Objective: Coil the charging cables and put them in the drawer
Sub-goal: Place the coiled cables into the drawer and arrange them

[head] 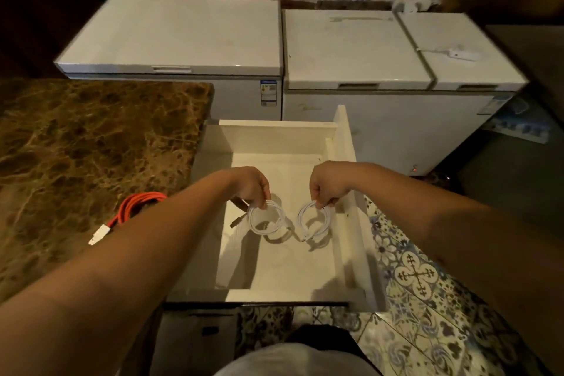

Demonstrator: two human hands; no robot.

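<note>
A white drawer [348, 168] stands pulled open below me. My left hand [251, 188] pinches the top of a coiled white cable [253, 224], which hangs over the drawer's inside. My right hand [325, 185] pinches a second coiled white cable [328, 221] beside it, a little to the right. Both coils hang just above the drawer floor, casting shadows on it. A coiled red cable [134, 207] with a silver plug lies on the brown marble counter [76, 146] to the left, partly hidden by my left forearm.
Three white chest freezers [183, 36] stand behind the drawer, with a white adapter [460, 54] on the right one. Patterned floor tiles [427, 299] lie to the right of the drawer. A dark cabinet edges the far right.
</note>
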